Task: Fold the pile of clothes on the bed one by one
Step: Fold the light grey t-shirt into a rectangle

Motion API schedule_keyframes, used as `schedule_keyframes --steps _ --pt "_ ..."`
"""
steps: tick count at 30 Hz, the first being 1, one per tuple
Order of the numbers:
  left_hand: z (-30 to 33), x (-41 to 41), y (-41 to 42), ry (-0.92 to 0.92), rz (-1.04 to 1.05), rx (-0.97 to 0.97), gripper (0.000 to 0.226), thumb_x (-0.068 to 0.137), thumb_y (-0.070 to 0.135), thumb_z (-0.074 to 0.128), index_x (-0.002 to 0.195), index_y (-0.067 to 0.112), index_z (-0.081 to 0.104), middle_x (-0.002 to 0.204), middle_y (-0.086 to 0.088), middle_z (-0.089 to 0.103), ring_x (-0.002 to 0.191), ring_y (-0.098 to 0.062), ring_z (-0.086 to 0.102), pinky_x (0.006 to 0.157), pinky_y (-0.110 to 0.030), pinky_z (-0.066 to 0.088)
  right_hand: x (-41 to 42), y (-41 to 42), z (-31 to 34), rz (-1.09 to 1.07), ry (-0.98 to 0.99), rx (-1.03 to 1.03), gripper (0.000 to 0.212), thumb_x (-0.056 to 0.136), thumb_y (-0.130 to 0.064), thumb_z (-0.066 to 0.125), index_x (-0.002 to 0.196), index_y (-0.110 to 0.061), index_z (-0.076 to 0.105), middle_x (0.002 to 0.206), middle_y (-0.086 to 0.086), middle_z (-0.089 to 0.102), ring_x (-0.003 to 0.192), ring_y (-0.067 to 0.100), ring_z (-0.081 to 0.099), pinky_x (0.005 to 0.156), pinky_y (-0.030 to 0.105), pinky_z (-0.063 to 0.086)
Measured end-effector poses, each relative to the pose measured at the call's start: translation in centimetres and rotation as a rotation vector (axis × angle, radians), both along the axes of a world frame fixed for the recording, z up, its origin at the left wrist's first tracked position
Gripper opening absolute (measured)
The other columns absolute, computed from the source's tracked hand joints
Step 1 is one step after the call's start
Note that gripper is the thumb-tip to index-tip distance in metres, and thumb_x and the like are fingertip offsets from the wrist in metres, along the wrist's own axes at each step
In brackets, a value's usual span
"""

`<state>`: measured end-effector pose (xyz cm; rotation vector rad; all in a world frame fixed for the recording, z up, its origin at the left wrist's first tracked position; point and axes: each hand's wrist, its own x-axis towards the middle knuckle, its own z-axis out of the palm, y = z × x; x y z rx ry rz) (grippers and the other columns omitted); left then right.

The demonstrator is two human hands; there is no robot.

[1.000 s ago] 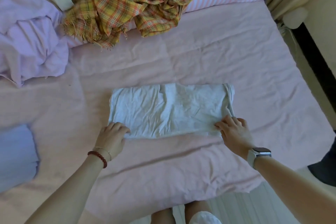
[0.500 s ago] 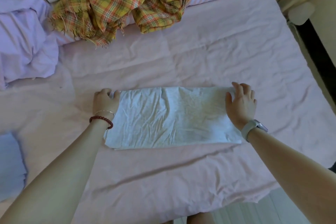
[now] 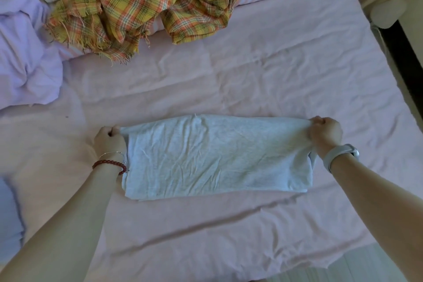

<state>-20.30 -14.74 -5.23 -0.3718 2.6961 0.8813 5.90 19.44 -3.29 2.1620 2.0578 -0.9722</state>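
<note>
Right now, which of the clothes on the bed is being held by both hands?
The pale grey garment lying flat in the middle; the left hand and right hand grip its far corners. The plaid scarf lies crumpled, untouched.

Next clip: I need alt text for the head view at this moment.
Both hands pinch the far corners of a half-folded white garment on a pink bed sheet, left hand at one end and right hand at the other. A plaid scarf and lilac cloth lie heaped beyond it.
</note>
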Motion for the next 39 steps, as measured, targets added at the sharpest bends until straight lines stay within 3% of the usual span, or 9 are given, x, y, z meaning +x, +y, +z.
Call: schedule_keyframes --steps 7,12,16,19,22,27,32,36,39 --pt "0.1 -0.7 0.5 -0.156 -0.163 -0.061 0.036 0.096 0.025 0.042 0.108 -0.004 0.059 0.109 -0.021 0.060 0.100 -0.035 0.055 0.085 -0.035 0.041 -1.0 -0.8 -0.1 0.088 -0.106 0.096 0.035 0.095 -0.018 0.034 0.119 -0.009 0.058 0.129 0.019 0.049 0.117 0.037 0.045 0.098 0.039 0.032" --pt "0.2 -1.2 1.1 -0.184 -0.364 -0.125 0.043 0.084 0.047 0.053 0.105 0.013 0.068 0.115 -0.014 0.061 0.106 -0.032 0.056 0.096 -0.034 0.043 -2.9 -5.8 -0.3 0.834 -0.006 0.491 0.045 0.082 -0.021 0.035 0.116 -0.010 0.062 0.113 0.013 0.062 0.108 0.030 0.058 0.103 0.058 0.028" --pt "0.4 -1.1 1.8 -0.160 -0.468 -0.062 0.028 0.091 0.025 0.055 0.091 0.000 0.067 0.094 -0.014 0.064 0.093 -0.028 0.057 0.076 -0.028 0.038 -5.2 -10.9 -1.3 1.198 -0.068 0.359 0.049 0.085 -0.029 0.035 0.128 -0.016 0.054 0.126 0.011 0.058 0.119 0.032 0.053 0.100 0.068 0.024" --pt "0.7 -1.2 1.1 -0.137 -0.408 0.090 0.029 0.093 0.017 0.052 0.069 0.000 0.051 0.062 -0.007 0.040 0.067 -0.021 0.038 0.056 -0.025 0.028 -5.7 -12.4 -2.3 1.303 -0.260 0.191 0.061 0.088 -0.046 0.011 0.145 -0.030 0.028 0.152 0.006 0.030 0.139 0.034 0.025 0.104 0.069 0.007" --pt "0.6 -1.3 0.0 -0.100 -0.347 0.122 0.041 0.095 0.016 0.050 0.058 0.011 0.033 0.057 -0.002 0.027 0.056 -0.016 0.026 0.050 -0.022 0.022 -5.0 -11.1 -3.3 1.273 -0.380 0.145 0.069 0.080 -0.053 -0.011 0.147 -0.041 0.001 0.158 -0.005 0.000 0.145 0.028 -0.003 0.106 0.065 -0.008" --pt "-0.4 -1.2 0.2 -0.105 -0.199 0.063 0.033 0.096 0.020 0.047 0.074 -0.005 0.052 0.063 -0.007 0.042 0.073 -0.031 0.044 0.061 -0.029 0.029 -3.5 -7.8 -3.2 1.130 -0.461 0.131 0.062 0.084 -0.055 -0.004 0.145 -0.045 0.002 0.157 -0.008 0.001 0.144 0.024 -0.004 0.110 0.059 -0.004" --pt "0.4 0.5 0.7 0.011 -0.249 -0.184 0.030 0.094 0.015 0.043 0.118 0.001 0.054 0.125 -0.022 0.051 0.115 -0.037 0.046 0.092 -0.040 0.035 -0.7 -3.9 -2.8 0.847 -0.454 0.059 0.048 0.096 -0.046 0.015 0.144 -0.044 0.011 0.157 -0.006 0.006 0.143 0.022 -0.001 0.111 0.056 0.006" --pt "1.0 5.8 1.0 0.369 -0.706 -0.353 0.047 0.086 0.029 0.042 0.131 0.017 0.049 0.140 -0.014 0.044 0.129 -0.035 0.036 0.106 -0.053 0.019 0.9 -2.8 -2.5 0.667 -0.256 -0.007 0.048 0.098 -0.036 0.024 0.146 -0.035 0.018 0.157 -0.002 0.009 0.143 0.021 0.004 0.114 0.047 0.012" --pt "0.6 10.1 2.9 0.244 -0.958 -0.353 0.051 0.087 0.039 0.036 0.135 0.023 0.046 0.145 -0.012 0.039 0.136 -0.036 0.029 0.102 -0.068 0.019 1.8 -2.6 -2.7 0.518 -0.157 -0.046 0.048 0.100 -0.034 0.023 0.147 -0.028 0.017 0.157 -0.002 0.009 0.144 0.021 0.004 0.115 0.042 0.008"
